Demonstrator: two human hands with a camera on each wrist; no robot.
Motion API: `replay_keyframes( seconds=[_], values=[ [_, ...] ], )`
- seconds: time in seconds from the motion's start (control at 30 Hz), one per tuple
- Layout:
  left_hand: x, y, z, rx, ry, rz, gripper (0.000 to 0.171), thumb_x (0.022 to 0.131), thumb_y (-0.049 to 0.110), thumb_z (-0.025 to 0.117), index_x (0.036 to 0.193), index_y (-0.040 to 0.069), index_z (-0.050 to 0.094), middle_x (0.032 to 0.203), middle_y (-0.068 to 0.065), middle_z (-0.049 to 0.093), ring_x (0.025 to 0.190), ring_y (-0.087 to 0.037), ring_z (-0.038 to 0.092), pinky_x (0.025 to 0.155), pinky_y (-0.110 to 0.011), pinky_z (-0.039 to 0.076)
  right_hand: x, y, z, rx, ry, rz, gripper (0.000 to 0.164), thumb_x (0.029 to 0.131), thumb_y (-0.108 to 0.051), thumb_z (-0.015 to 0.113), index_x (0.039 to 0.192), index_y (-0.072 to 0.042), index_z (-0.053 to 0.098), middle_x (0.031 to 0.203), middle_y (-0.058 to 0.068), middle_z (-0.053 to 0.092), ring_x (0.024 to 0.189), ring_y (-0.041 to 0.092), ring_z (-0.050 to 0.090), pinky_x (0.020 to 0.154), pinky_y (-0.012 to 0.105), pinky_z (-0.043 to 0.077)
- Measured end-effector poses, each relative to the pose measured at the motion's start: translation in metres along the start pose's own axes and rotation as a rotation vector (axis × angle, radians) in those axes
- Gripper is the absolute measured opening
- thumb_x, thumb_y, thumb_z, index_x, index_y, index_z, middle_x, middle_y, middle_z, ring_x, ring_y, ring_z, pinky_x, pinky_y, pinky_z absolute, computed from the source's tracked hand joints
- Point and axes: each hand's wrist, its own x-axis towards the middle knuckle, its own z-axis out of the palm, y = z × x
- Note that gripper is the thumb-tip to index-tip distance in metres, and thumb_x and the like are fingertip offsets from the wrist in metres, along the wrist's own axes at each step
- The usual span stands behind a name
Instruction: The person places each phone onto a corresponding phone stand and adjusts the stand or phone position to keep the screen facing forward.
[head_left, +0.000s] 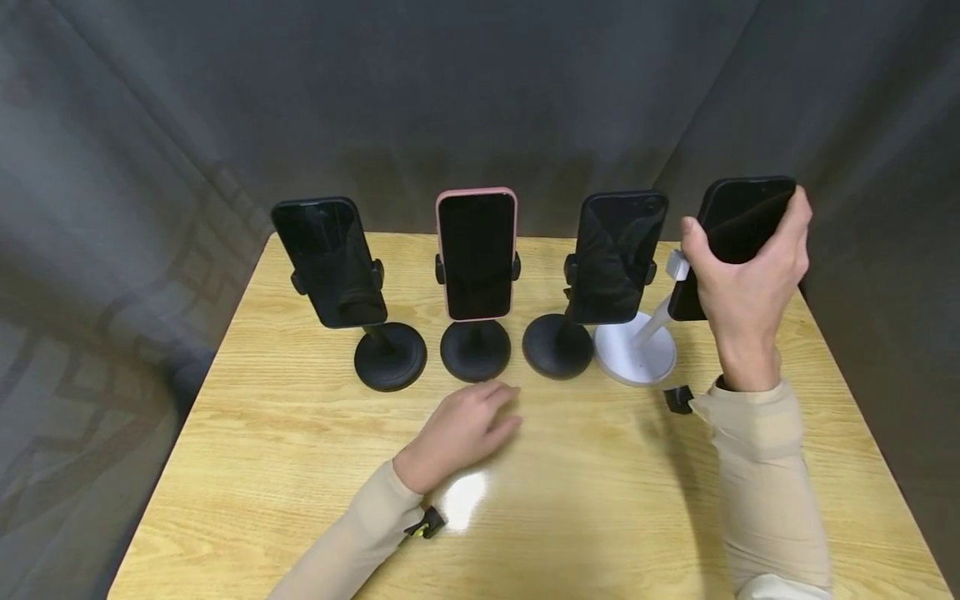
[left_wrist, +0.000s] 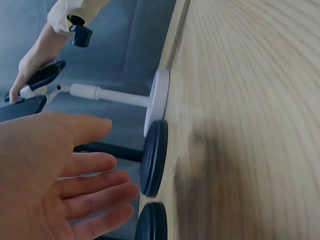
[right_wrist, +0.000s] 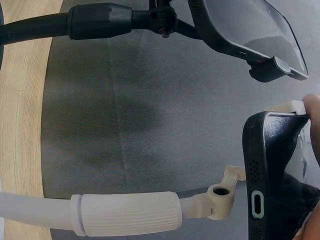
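Note:
On the right, my right hand (head_left: 752, 296) grips a black smartphone (head_left: 742, 212) at the white phone stand (head_left: 634, 360). The thumb lies by the stand's white clamp jaw at the phone's left side, and the fingers wrap the right edge. In the right wrist view the phone's lower end (right_wrist: 256, 180) with its charging port faces the camera, beside the stand's pale swivel joint (right_wrist: 220, 200). My left hand (head_left: 463, 429) is held low over the table before the black stands, fingers loosely extended and holding nothing; its palm (left_wrist: 45, 175) shows in the left wrist view.
Three black stands in a row hold phones: a tilted black phone (head_left: 330, 262), a pink-edged phone (head_left: 477, 254) and another black phone (head_left: 618, 258). The white base sits close beside the nearest black base (head_left: 557, 348). Dark curtains (head_left: 465, 92) hang behind the wooden table (head_left: 285, 467).

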Motion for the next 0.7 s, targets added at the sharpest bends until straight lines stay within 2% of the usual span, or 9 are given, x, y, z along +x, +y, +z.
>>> replay_keyframes(
  seconds=[0.47, 0.7],
  values=[
    [-0.034, -0.022, -0.013, -0.081, 0.010, -0.151, 0.031, 0.097, 0.026, 0.072, 0.122, 0.006, 0.072, 0.119, -0.005, 0.073, 0.106, -0.022, 0.071, 0.089, -0.039, 0.060, -0.001, -0.003, 0.002, -0.004, 0.011, 0.012, 0.080, 0.079, -0.050, 0.076, 0.149, -0.023, 0.047, 0.138, 0.000, 0.060, 0.116, 0.011, 0.054, 0.096, 0.022, 0.046],
    [-0.038, -0.028, -0.017, -0.076, 0.034, -0.159, 0.032, 0.095, 0.026, 0.075, 0.120, 0.005, 0.073, 0.116, -0.006, 0.073, 0.103, -0.024, 0.071, 0.088, -0.041, 0.060, -0.004, -0.006, 0.007, 0.009, 0.049, 0.020, 0.081, 0.078, -0.048, 0.077, 0.148, -0.021, 0.047, 0.138, -0.002, 0.059, 0.119, 0.011, 0.053, 0.100, 0.024, 0.045]
  ],
)
